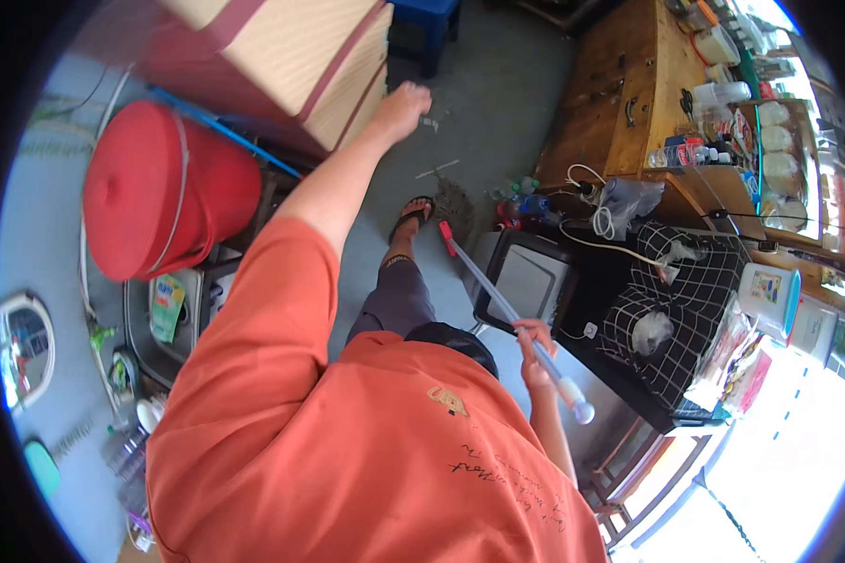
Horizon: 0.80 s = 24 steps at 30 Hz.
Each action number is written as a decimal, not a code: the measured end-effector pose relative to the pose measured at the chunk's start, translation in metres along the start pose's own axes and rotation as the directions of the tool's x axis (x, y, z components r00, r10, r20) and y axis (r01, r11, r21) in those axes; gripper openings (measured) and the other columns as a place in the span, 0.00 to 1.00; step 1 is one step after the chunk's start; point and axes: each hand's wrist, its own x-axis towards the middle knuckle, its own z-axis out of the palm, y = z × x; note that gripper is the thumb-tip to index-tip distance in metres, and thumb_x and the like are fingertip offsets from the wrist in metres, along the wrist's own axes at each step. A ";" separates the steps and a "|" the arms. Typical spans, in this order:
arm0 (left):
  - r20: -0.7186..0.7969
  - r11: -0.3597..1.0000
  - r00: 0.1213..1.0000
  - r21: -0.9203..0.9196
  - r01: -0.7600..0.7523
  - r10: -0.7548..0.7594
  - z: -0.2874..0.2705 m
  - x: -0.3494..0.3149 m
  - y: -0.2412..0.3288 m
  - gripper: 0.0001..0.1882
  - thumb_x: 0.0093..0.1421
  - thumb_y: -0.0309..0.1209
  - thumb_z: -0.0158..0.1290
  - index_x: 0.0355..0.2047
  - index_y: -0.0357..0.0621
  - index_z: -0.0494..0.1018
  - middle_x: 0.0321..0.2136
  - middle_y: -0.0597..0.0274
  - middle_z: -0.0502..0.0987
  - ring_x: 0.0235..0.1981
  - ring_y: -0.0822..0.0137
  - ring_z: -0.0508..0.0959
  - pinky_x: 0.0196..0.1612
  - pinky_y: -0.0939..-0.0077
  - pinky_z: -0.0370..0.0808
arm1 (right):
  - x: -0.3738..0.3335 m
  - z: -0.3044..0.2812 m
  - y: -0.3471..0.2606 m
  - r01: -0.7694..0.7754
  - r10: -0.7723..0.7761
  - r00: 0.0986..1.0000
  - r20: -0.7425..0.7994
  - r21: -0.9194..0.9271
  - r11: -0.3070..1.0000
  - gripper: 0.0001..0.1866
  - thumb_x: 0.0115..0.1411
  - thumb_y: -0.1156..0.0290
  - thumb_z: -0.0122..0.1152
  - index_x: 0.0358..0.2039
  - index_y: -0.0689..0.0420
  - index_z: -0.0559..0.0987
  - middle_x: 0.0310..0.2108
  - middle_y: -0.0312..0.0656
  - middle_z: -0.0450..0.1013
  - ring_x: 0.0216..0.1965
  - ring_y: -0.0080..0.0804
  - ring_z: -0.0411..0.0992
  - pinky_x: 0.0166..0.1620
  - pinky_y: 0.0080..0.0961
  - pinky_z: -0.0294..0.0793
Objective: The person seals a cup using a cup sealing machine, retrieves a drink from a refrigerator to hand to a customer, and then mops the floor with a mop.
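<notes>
in the head view, the right hand point(535, 352) is closed around a long, slim, pale grey pole point(498, 293) with a red fitting at its far end and a rounded white cap at its near end. the pole slants through the grip: the capped end sticks out just past the hand, toward the lower right, while the longer stretch runs up and left, away from the hand, to the red fitting beside the person's sandalled foot point(413, 214). a grey, stringy clump point(454, 205) lies on the floor just beyond that fitting.

the left hand point(404, 108) is well apart from the pole, stretched forward near a cream box-shaped piece with maroon bands point(296, 56). its fingers are loosely curled; i cannot tell whether they grip anything. right of the pole stands a black-and-white grid-patterned cover point(695, 314).
</notes>
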 end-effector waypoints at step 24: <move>-0.831 -0.066 0.108 0.171 0.983 -0.546 -0.419 -0.888 0.049 0.08 0.52 0.28 0.50 0.28 0.38 0.77 0.31 0.44 0.78 0.34 0.42 0.77 0.40 0.52 0.74 | -0.015 0.120 -0.020 0.037 -0.014 0.973 0.231 -0.093 0.995 0.13 0.66 0.61 0.56 0.29 0.56 0.73 0.33 0.37 0.75 0.33 0.22 0.71 0.34 0.20 0.71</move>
